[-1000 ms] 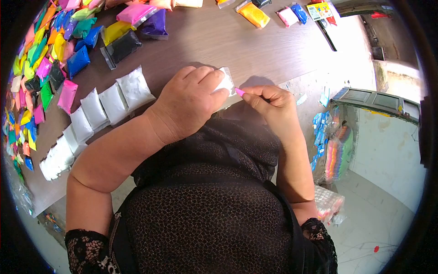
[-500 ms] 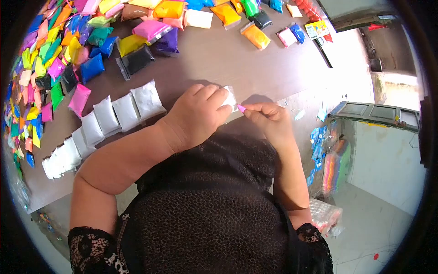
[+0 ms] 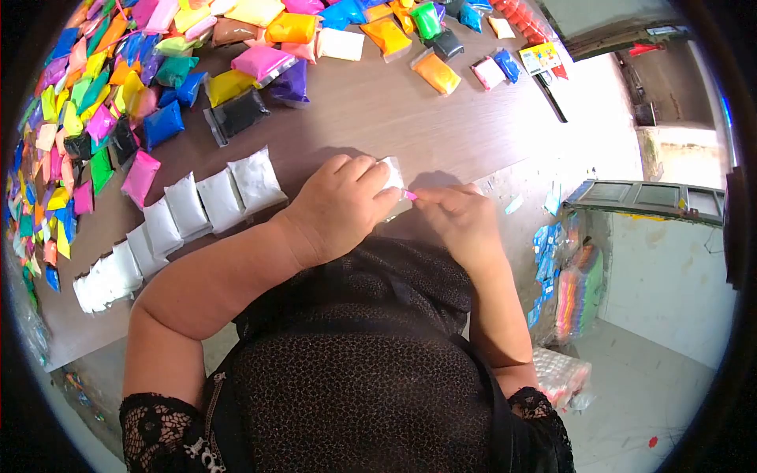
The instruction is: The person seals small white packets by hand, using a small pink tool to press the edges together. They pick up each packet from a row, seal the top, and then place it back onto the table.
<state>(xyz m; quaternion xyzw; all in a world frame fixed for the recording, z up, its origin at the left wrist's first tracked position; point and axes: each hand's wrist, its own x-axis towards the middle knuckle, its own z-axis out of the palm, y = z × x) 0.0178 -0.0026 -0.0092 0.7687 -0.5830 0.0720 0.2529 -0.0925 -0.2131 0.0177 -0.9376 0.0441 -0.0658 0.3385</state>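
My left hand [image 3: 344,201] grips a small white packet [image 3: 392,170] with a clear plastic edge, its fingers curled over it close above the table. Right beside the packet, my right hand [image 3: 461,221] pinches a small pink pointed piece [image 3: 410,195] between thumb and forefinger. The pink tip sits at the packet's right edge; its kind cannot be made out. To the left of my left hand, a row of white packets [image 3: 223,196] lies overlapping on the brown table [image 3: 339,118].
Many colourful packets [image 3: 162,122] are heaped along the table's far left side. An orange packet [image 3: 436,72], a blue packet [image 3: 506,65] and a black-handled tool [image 3: 554,98] lie farther back. Blue wrappers [image 3: 544,252] and stacked coloured sheets [image 3: 578,292] are at the right.
My right hand has moved slightly left, closer to the packet, and looks a little blurred. Less of the pink piece shows. My left hand keeps its hold on the packet.
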